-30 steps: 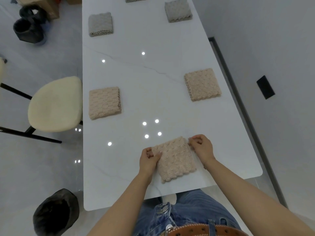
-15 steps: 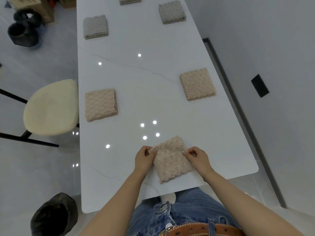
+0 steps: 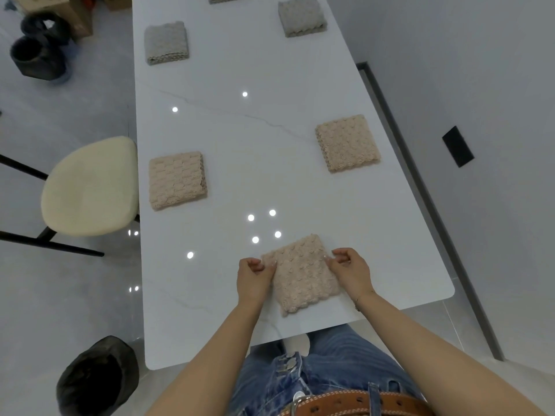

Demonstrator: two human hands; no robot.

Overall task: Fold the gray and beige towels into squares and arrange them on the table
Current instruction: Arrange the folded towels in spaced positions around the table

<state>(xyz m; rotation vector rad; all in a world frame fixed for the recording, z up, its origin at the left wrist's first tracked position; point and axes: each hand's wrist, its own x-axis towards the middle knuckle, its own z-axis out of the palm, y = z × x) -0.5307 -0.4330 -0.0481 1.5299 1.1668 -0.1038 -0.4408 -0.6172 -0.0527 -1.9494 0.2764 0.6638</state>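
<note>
**Squaring the near beige towel**

Pinching the left edge of the folded beige towel (image 3: pixel 301 273), my left hand (image 3: pixel 253 279) has its fingers curled onto the cloth. The towel lies flat near the front edge of the table (image 3: pixel 240 130), slightly rotated. My right hand (image 3: pixel 350 270) pinches its right edge likewise. Farther up: two beige squares (image 3: pixel 177 179), (image 3: pixel 347 142), then gray squares (image 3: pixel 166 42), (image 3: pixel 301 15).

At your nine o'clock a cream stool (image 3: pixel 90 187) stands on glossy grey floor (image 3: pixel 60 295); at three, a pale wall (image 3: pixel 480 55) bearing a black plate (image 3: pixel 458 146).
</note>
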